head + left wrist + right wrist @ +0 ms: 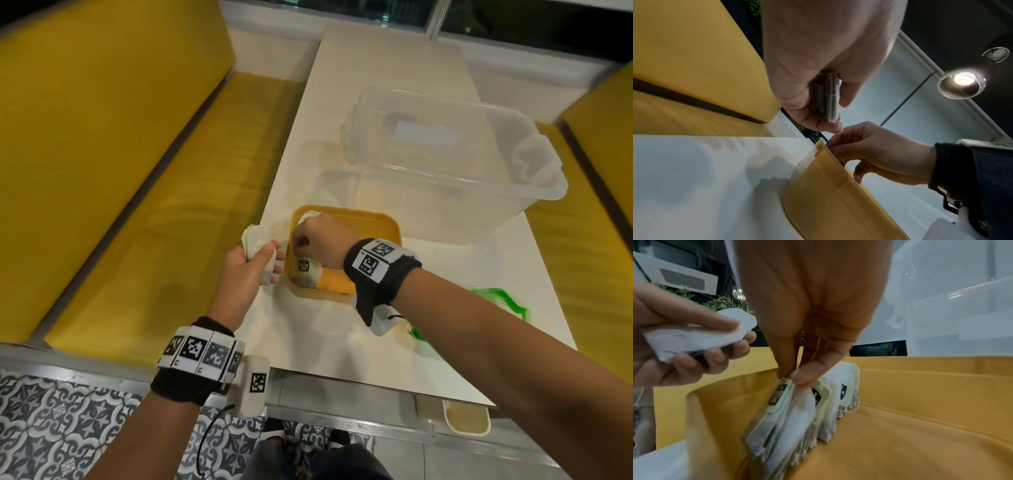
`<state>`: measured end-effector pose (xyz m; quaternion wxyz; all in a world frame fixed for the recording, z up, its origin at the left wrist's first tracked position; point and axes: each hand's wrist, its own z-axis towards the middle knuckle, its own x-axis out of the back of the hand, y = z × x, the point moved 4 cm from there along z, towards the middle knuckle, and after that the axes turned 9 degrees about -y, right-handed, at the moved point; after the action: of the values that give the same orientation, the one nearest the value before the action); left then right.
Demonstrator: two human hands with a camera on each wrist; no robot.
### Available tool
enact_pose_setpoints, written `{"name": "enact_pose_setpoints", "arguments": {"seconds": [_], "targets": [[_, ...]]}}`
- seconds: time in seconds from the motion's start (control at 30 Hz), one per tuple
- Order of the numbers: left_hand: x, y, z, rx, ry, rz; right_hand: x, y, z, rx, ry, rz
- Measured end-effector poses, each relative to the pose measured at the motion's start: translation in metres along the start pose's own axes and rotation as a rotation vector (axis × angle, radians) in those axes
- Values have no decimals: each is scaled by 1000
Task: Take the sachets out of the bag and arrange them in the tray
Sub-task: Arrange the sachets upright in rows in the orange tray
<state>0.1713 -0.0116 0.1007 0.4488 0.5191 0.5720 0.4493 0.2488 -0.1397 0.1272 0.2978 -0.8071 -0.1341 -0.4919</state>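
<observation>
- Yellow tray (346, 214): tea sachets (797, 408) ranked upright along left wall.
- Right hand (317, 245): grip pinching one sachet's top edge.
- Left hand (246, 267): grip clutching spare sachets (258, 240).
- Likely light, limp, tearable; best held by top seam.

The left hand (818, 65) fills the upper centre of the left wrist view, with thumb and fingers curled round a thin stack of sachets (830, 99) seen edge-on. Below it, the right hand (877, 154) reaches over the rim of the yellow tray (830, 194), fingertips behind the tray wall; the tray sits on the white table (705, 178). A yellow bench cushion (694, 56) lies beyond the table, and a lit ceiling lamp (962, 82) appears at right.
</observation>
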Motion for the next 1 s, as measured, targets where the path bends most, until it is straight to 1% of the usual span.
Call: {"name": "enact_pose_setpoints", "arguments": {"seconds": [0.07,0.17,0.3,0.33,0.4,0.47,0.53,0.57,0.63,0.73,0.8,0.9,0.93,1.0], "targets": [[0,0,0,-3,-1,1,-1,-3,4,-8,-16,-34],[1,-1,0,-6,-5,7,0,-3,5,-34,-89,-46],[3,-1,1,-5,-1,5,6,1,5,-82,-83,12],[3,0,1,-7,0,10,8,3,4,-116,-80,26],[4,1,2,-10,4,16,12,13,3,-232,-101,53],[4,2,1,-14,6,13,10,24,2,-350,-189,104],[4,3,1,-19,1,3,-1,28,0,-409,-317,180],[4,4,1,-19,0,1,-4,28,-3,-423,-336,195],[4,4,1,-17,0,2,-8,26,-5,-444,-326,194],[5,5,1,-14,4,16,-15,19,-4,-439,-492,179],[5,5,1,-13,3,24,-13,17,0,-439,-491,246],[5,6,-1,-15,1,34,-4,21,1,-436,-398,253],[5,7,-2,-17,0,35,-3,24,2,-445,-377,249],[5,7,-3,-18,-3,26,1,33,2,-514,-323,221]]}}
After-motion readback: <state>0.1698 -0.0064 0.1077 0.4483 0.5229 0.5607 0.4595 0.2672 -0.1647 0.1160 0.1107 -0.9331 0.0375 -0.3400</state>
